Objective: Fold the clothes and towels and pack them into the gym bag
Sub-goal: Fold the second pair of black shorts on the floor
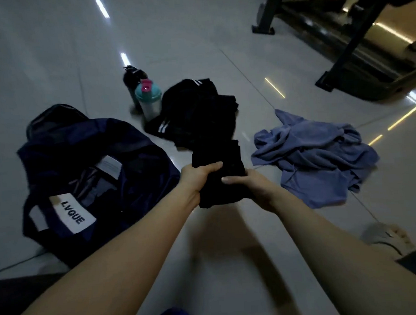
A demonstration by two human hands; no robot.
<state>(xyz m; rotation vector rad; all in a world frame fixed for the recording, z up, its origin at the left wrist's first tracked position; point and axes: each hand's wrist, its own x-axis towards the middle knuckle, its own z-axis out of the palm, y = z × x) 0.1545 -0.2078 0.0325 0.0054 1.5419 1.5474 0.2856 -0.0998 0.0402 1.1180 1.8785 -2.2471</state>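
Between my left hand (198, 175) and right hand (250, 186): a folded black garment (216, 156), bound leftward.
Both hands grip the bundle at its near end, thumbs on top, and its long axis runs away from me. The open gym bag (133, 142) lies just left of my left hand, the nearer one, so I judge a short swing left. Beyond sits a black clothes pile (194, 109). To the right lies a crumpled blue cloth (319, 155), not yet folded.
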